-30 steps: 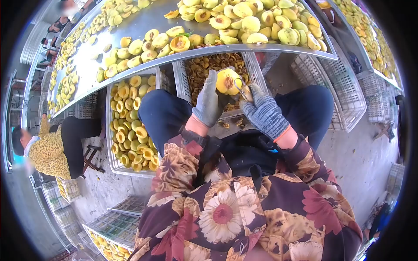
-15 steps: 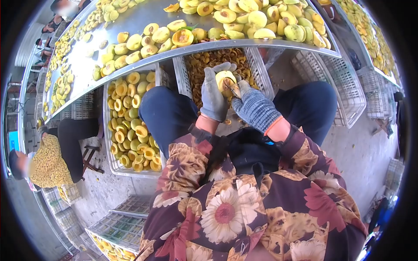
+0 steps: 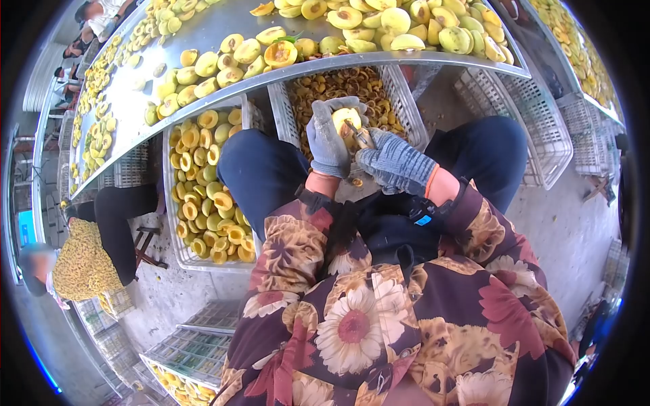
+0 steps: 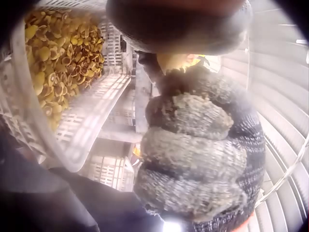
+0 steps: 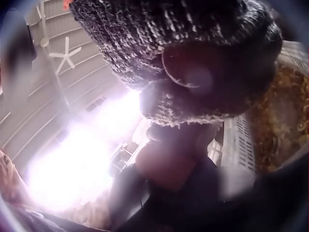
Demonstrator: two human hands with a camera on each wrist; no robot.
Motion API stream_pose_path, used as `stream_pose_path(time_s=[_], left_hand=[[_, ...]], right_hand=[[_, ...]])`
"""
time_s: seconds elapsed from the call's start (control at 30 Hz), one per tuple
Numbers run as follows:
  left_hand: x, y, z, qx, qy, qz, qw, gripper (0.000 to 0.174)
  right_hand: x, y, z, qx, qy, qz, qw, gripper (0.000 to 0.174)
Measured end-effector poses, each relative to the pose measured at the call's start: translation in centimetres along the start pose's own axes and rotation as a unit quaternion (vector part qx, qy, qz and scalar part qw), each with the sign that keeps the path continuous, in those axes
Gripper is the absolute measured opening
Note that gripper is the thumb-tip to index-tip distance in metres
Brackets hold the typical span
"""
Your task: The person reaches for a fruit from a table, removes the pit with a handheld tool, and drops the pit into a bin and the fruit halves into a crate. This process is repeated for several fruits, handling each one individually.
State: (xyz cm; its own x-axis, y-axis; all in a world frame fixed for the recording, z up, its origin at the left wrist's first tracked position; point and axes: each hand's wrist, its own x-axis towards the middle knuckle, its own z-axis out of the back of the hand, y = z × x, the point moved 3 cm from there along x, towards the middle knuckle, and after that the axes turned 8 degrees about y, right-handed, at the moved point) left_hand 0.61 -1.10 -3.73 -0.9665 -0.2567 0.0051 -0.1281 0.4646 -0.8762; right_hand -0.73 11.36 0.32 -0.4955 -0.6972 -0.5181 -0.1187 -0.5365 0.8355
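Observation:
My gloved left hand [image 3: 328, 145] holds a pale yellow peach half [image 3: 347, 119], its brown centre facing my right hand. My right hand [image 3: 396, 162], in a grey-blue knit glove, grips the wooden handle of a pitting tool [image 3: 364, 139] whose tip is at the fruit's centre. Both hands are close together over a crate [image 3: 406, 111] of brown-yellow peach scraps. In the left wrist view, the right hand's curled fingers [image 4: 193, 150] mostly cover the fruit. The handle's round end [image 5: 190, 65] shows inside the glove in the right wrist view.
A metal table [image 3: 135, 95] with many peach halves runs along the front. A crate [image 3: 217, 266] filled with pitted halves stands left of my knees. White crates [image 3: 542, 135] stand at right. Another person [image 3: 91, 260] sits at far left.
The tool has moved from the fruit's edge into its centre. My left fingers have closed around the half, and both hands have drawn together, turning the fruit slightly.

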Motion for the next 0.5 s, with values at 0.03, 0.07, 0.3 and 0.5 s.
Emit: stream_pose_path(time_s=[0.03,0.07,0.3,0.5], left_hand=[[0.1,0.0,0.1,0.001,0.006,-0.003,1.0,0.07],[0.0,-0.1,-0.1,0.001,0.014,-0.006,1.0,0.07],[-0.6,-0.4,-0.1,0.008,-0.011,-0.02,1.0,0.069],[-0.3,-0.2,0.5,0.034,-0.013,-0.062,0.997,0.067]], right_hand=[[-0.1,-0.3,0.2,0.04,0.026,-0.02,0.999,0.017],[-1.0,0.4,0.6,0.079,0.05,-0.04,0.995,0.017],[-1.0,0.7,0.3,-0.035,0.051,0.021,0.998,0.03],[0.3,-0.3,-0.5,-0.058,-0.01,0.094,0.994,0.027]])
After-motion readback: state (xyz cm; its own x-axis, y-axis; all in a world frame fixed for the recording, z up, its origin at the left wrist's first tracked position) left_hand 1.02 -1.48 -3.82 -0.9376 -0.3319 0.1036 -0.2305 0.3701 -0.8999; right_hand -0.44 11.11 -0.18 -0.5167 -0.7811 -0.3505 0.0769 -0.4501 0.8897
